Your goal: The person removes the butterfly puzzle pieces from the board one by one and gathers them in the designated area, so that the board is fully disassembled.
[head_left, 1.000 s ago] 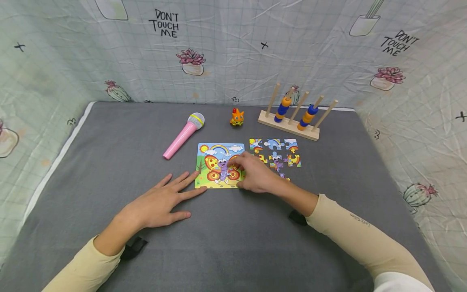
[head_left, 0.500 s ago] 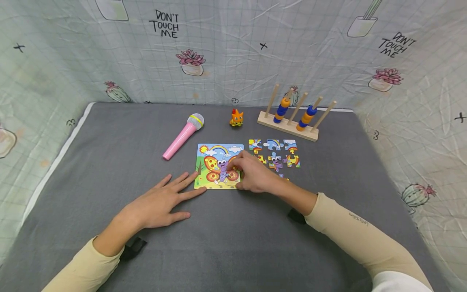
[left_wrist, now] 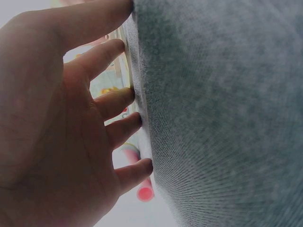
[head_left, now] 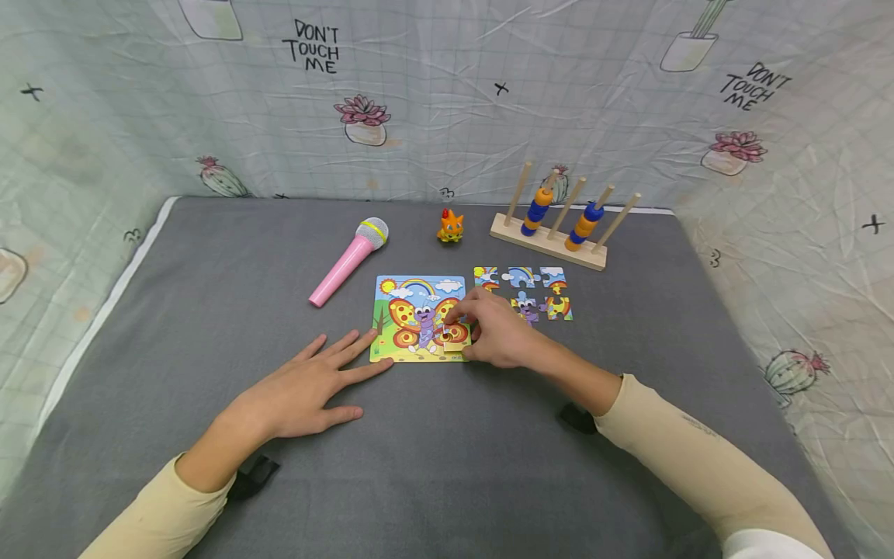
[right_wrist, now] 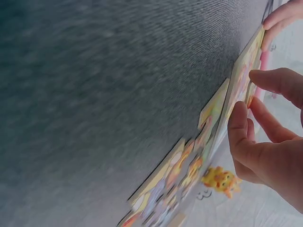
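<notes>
A butterfly jigsaw board (head_left: 419,293) lies on the grey table. My left hand (head_left: 310,388) rests flat with fingers spread, its index finger and thumb-side fingertips at the board's left edge; in the left wrist view the left hand (left_wrist: 71,118) has its fingers stretched along the cloth. My right hand (head_left: 499,330) pinches a small puzzle piece (head_left: 455,341) at the board's lower right corner. This piece sits slightly raised and askew there, a pale edge showing. In the right wrist view, thumb and fingers of the right hand (right_wrist: 267,127) close around it.
Loose puzzle pieces (head_left: 520,277) lie in rows right of the board, partly hidden by my right hand and forearm. Behind stand a pink toy microphone (head_left: 342,270), an orange toy figure (head_left: 450,227) and a wooden bead rack (head_left: 548,242). A patterned cloth (head_left: 433,101) rises at the back.
My right hand has shifted slightly right, and the piece at the board's lower right corner now shows askew under its fingers. My left hand stays in place.
</notes>
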Demonstrator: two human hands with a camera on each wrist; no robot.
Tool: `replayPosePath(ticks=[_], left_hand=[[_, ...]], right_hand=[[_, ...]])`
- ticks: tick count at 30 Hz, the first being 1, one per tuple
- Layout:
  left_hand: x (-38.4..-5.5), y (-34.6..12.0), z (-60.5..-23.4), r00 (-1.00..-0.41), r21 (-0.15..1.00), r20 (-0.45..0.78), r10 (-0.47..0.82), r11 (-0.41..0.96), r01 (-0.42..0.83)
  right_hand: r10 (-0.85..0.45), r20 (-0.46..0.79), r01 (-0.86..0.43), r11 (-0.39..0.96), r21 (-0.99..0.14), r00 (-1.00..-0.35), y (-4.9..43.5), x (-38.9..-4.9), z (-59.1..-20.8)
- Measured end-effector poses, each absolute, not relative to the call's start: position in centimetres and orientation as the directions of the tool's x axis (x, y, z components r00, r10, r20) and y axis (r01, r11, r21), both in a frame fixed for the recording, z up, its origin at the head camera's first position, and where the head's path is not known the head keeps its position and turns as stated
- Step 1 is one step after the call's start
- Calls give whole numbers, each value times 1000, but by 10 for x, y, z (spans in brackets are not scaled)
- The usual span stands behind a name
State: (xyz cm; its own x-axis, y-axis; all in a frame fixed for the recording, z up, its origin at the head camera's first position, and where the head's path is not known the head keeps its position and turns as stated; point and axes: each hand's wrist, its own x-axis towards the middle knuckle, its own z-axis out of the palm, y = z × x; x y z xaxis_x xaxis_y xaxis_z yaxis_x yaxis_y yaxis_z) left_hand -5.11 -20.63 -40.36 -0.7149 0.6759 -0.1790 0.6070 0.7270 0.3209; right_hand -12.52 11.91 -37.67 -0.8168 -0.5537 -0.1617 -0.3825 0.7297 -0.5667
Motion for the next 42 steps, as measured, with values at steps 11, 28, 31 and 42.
replayPosePath(ticks=[11,28,31,42], left_hand=[[-51,-207,-402,-718,327,-174,674,727,603],[-51,-207,-399,-716,336,-173,676,724,602],[-51,-208,-398,-717,336,-175,675,725,601],[-52,-207,-397,-712,340,-179,679,722,603]], right_hand=[[-501,-162,-325,741,-587,-850,153,-119,-374],[-396,-144,-259,794,-550,-907,215,-109,-373],[-381,-143,-249,802,-543,-914,226,-107,-374],[-336,-150,-212,823,-527,-930,257,-99,-377]])
